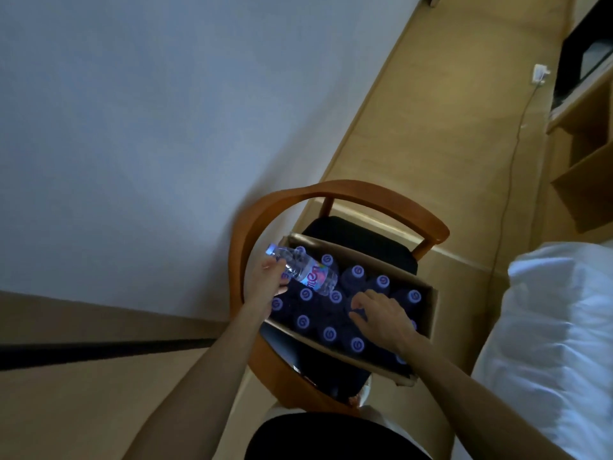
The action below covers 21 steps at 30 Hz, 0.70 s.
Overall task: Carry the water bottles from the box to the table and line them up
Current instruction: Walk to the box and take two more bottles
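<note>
A clear water bottle (303, 272) with a pale cap and a bright label lies tilted in the left hand (267, 282), whose fingers curl round its upper part near the neck. The bottle is lifted above the far left corner of the cardboard box (429, 313), its cap pointing away to the left past the box edge and its base over the packed bottles.

Below and to the right of that hand, the box is filled with upright bottles (356, 272) standing in rows, only their round pale caps showing clearly in the dim light. The right hand (381, 318) reaches down among them near the middle of the box, fingers bent over the caps. Whether it has hold of one cannot be told, since the fingertips sink into the dark between the bottles.

The box sits on the dark seat of a wooden chair (331, 192) with a curved back rail that arcs beyond both hands. To the right of the right arm lies white bedding (544, 343). Farther off, past the chair, a thin cable (509, 174) runs along the wood-coloured floor to a white plug (540, 74).
</note>
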### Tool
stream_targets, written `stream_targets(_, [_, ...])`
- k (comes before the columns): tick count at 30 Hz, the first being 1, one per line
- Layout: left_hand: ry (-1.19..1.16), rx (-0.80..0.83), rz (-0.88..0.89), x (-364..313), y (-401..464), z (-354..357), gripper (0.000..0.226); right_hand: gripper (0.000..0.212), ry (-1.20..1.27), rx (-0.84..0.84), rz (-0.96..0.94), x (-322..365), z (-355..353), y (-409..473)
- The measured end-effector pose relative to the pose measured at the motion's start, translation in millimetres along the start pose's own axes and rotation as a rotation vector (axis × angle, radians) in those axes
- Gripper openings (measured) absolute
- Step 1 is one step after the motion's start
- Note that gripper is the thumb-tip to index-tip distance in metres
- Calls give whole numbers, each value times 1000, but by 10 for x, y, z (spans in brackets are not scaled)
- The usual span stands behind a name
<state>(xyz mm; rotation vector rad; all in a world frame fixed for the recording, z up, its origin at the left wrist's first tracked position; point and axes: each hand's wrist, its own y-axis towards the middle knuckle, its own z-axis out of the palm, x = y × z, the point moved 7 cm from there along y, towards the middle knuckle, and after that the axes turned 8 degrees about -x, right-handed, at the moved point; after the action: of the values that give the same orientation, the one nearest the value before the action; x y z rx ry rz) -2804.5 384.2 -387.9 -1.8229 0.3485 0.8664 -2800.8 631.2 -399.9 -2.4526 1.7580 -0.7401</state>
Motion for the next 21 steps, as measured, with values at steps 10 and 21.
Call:
stream_targets(10, [-20,-3,-197,118,638,142,35,19,23,108,109,-32,267,150])
stream_targets(21, [152,-162,22,111,898,240,32,22,87,56,193,-221,106,116])
